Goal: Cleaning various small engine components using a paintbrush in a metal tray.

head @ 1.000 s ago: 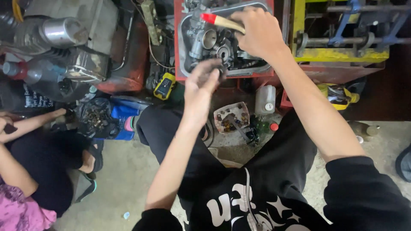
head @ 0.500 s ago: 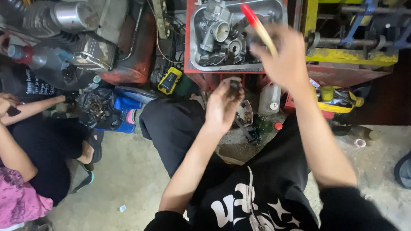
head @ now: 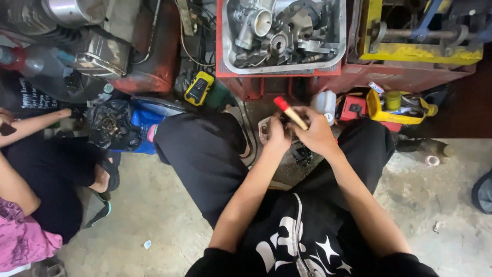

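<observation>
where the concrete floor (head: 154, 205) shows, right hand (head: 318, 134) fingers hold a brush (head: 290, 112); left hand's (head: 277, 135) grip unclear.

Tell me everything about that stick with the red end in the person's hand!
The brush has a pale wooden handle with a red tip. It slants, red end pointing up and left, toward the metal tray. The right hand grips its lower part, so the bristles are hidden. The left hand sits close beside it, holding something small and dark. Both hands are low, between the knees.
</observation>
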